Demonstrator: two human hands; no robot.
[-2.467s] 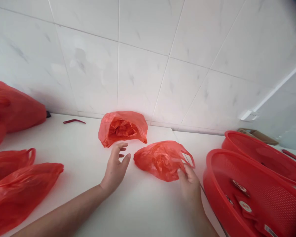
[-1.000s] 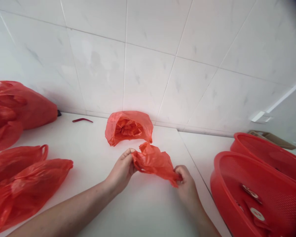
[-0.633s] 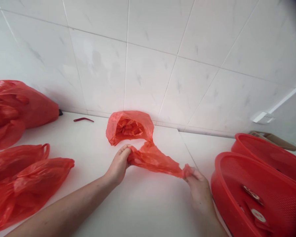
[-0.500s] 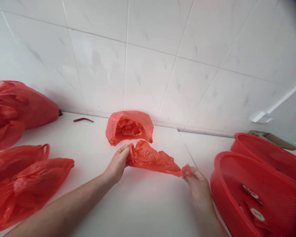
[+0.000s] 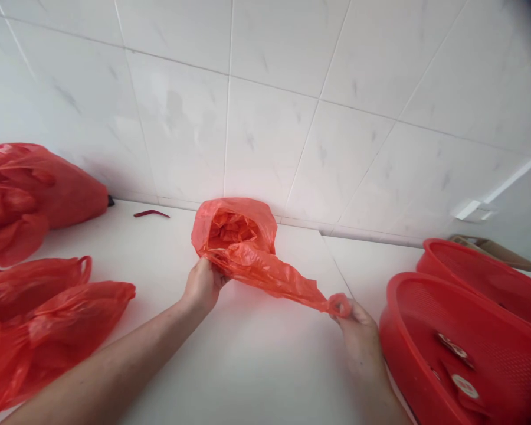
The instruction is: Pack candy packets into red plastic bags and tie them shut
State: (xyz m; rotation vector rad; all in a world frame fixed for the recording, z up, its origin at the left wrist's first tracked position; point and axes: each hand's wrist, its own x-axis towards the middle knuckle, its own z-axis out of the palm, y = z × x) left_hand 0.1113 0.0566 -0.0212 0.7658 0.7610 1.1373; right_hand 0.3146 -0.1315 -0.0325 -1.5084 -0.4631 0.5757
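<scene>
A thin red plastic bag (image 5: 277, 276) is stretched between my two hands above the white table (image 5: 248, 360). My left hand (image 5: 203, 283) pinches its left end, close to the mouth of another red bag. My right hand (image 5: 358, 327) grips the twisted right end, where a small loop stands out past the fingers. Behind them, against the wall, sits an open red plastic bag (image 5: 261, 221) with crumpled red plastic inside. The held bag overlaps the lower edge of its opening; whether the two touch I cannot tell.
Filled red bags (image 5: 75, 324) lie at the left, with a larger red bundle (image 5: 71, 192) behind. A dark red bent strip (image 5: 151, 213) lies near the wall. Two red plastic baskets (image 5: 396, 330) stand at the right, the nearer holding small packets (image 5: 464, 386). A cardboard box (image 5: 495, 252) is behind.
My left hand has moved left, drawing the held bag out longer and nearer the open bag. At my right hand the bag's end now shows as an open loop.
</scene>
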